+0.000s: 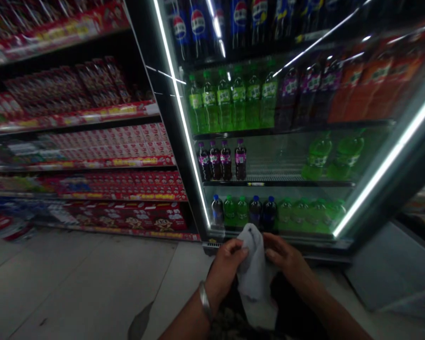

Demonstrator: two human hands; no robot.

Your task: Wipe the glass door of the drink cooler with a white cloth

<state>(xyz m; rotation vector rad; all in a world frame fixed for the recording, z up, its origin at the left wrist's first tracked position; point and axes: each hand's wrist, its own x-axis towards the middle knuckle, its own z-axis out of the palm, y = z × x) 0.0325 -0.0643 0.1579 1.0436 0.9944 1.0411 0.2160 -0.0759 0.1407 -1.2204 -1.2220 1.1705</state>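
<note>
Bare grey floor (74,278) lies open to the left of the hands, bounded at its far edge by the bottom of the snack shelves (92,189); straight ahead the cooler (269,141) stands with its glass door (386,160) swung out to the right, closing that side. Just before the cooler's bottom front edge, the left hand (226,269) and right hand (285,257) both pinch a white cloth (255,278), fingers closed on its bunched top. The cloth is pale, crumpled and hangs down between the wrists.

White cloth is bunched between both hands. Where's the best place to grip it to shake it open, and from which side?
Likely the bunched top of the white cloth, pinched from either side by left hand and right hand; the rest hangs loose below.
</note>
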